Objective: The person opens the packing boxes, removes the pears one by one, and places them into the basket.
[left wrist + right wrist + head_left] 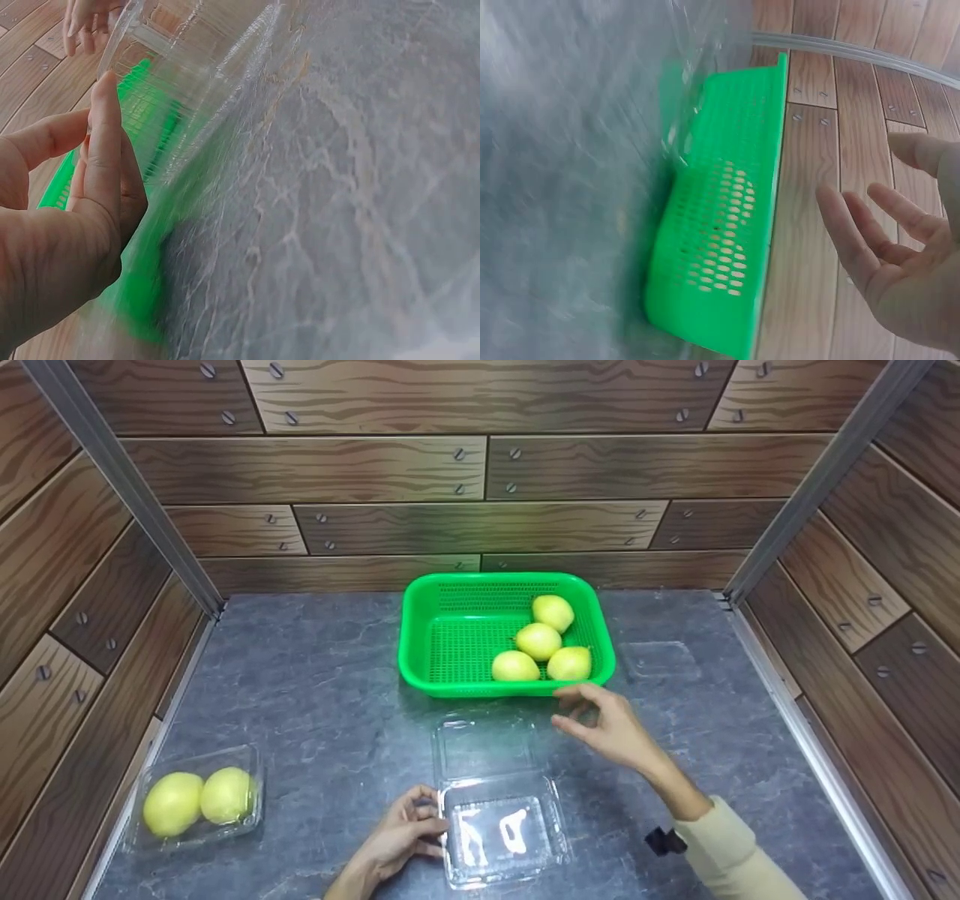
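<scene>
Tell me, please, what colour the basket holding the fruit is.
The basket is bright green, showing best in the head view.

Your head camera looks forward and down from above, taking in most of the tabletop (322, 682) and the plank-patterned walls (375, 469). Your wrist cameras face past your left fingers (104, 150) and right fingers (846, 234), close up, pictures turned sideways; all three views share the green basket (697, 202).

Right-wrist view, hand (916, 286) cropped, tabletop (562, 210) blurred
</scene>
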`<move>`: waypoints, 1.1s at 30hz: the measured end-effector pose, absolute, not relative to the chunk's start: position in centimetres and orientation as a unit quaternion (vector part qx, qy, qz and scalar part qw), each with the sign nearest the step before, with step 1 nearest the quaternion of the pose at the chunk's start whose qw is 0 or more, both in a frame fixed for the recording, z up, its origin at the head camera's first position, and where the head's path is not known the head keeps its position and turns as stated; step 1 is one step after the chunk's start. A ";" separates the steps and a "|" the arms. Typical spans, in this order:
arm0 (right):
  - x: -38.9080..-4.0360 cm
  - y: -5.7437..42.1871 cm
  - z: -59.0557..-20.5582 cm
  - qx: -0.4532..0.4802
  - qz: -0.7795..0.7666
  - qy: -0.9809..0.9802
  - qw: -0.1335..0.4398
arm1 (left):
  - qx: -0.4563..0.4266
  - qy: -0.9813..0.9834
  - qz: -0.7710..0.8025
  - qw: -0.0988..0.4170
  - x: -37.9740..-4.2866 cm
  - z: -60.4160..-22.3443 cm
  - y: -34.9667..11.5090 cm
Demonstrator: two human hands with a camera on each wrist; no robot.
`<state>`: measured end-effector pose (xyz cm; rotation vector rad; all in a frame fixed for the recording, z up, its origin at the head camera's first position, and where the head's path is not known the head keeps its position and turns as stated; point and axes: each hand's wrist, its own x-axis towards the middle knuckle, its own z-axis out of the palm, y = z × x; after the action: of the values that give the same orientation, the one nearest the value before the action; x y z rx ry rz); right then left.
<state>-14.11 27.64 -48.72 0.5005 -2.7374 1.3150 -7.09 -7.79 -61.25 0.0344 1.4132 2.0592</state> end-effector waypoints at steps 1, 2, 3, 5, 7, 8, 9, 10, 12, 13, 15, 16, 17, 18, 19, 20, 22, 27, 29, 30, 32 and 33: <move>-13.9 27.7 -49.1 0.158 0.436 -0.885 0.021 | 0.012 0.536 0.783 0.316 -7.1 -61.3 -7.7; -13.7 27.9 -49.5 0.153 0.443 -0.883 0.013 | 0.011 0.534 0.784 0.315 -7.0 -61.3 -7.6; -13.4 28.0 -49.8 0.146 0.449 -0.882 0.006 | 0.011 0.533 0.785 0.314 -7.0 -61.3 -7.4; -13.0 28.2 -50.6 0.129 0.453 -0.882 -0.004 | 0.009 0.531 0.788 0.312 -6.9 -61.3 -7.1; -12.6 28.3 -51.3 0.108 0.458 -0.882 -0.015 | 0.006 0.530 0.790 0.310 -6.9 -61.3 -6.9; -12.4 28.3 -51.6 0.096 0.463 -0.881 -0.021 | 0.005 0.528 0.791 0.309 -6.8 -61.2 -6.7; -12.2 28.4 -51.9 0.085 0.469 -0.879 -0.028 | 0.003 0.527 0.792 0.308 -6.8 -61.2 -6.6; -12.0 28.5 -52.2 0.077 0.474 -0.876 -0.036 | 0.002 0.527 0.792 0.308 -6.8 -61.2 -6.5; -11.6 28.5 -52.8 0.060 0.489 -0.869 -0.051 | -0.002 0.525 0.793 0.307 -6.8 -61.2 -6.2; -11.3 28.6 -53.1 0.054 0.495 -0.865 -0.059 | -0.002 0.525 0.795 0.306 -6.8 -61.2 -6.1; -10.8 28.6 -53.6 0.044 0.506 -0.858 -0.073 | -0.006 0.525 0.795 0.304 -6.8 -61.2 -5.9; -10.5 28.6 -53.8 0.039 0.510 -0.856 -0.080 | -0.007 0.525 0.795 0.304 -6.8 -61.3 -5.7; -10.2 28.5 -54.0 0.033 0.514 -0.853 -0.085 | -0.007 0.525 0.795 0.303 -6.8 -61.3 -5.6; -10.0 28.5 -54.1 0.029 0.515 -0.852 -0.089 | -0.005 0.523 0.796 0.303 -6.8 -61.3 -5.4; -9.8 28.4 -54.3 0.025 0.518 -0.850 -0.092 | -0.005 0.524 0.796 0.302 -6.8 -61.3 -5.3; -9.6 28.3 -54.4 0.019 0.519 -0.849 -0.096 | -0.005 0.524 0.796 0.303 -6.8 -61.3 -5.2; -9.3 28.1 -54.7 0.014 0.518 -0.850 -0.096 | -0.003 0.523 0.797 0.302 -6.8 -61.3 -5.0; -8.5 27.5 -55.1 -0.004 0.492 -0.868 -0.074 | -0.004 0.520 0.799 0.303 -6.7 -61.2 -4.4; -8.3 27.3 -55.3 -0.013 0.478 -0.876 -0.066 | -0.008 0.518 0.799 0.305 -6.6 -61.1 -4.1; -8.3 27.2 -55.3 -0.016 0.474 -0.878 -0.063 | -0.008 0.517 0.800 0.305 -6.6 -61.1 -4.0; -8.2 27.2 -55.3 -0.023 0.474 -0.878 -0.064 | -0.009 0.516 0.800 0.305 -6.6 -61.1 -3.7; -8.2 27.3 -55.3 -0.025 0.472 -0.879 -0.064 | -0.009 0.516 0.800 0.305 -6.5 -61.1 -3.5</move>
<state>-8.22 27.25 -55.28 -0.0821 -2.8793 1.5460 -6.53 -3.50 -61.06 -0.0249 1.3663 2.1192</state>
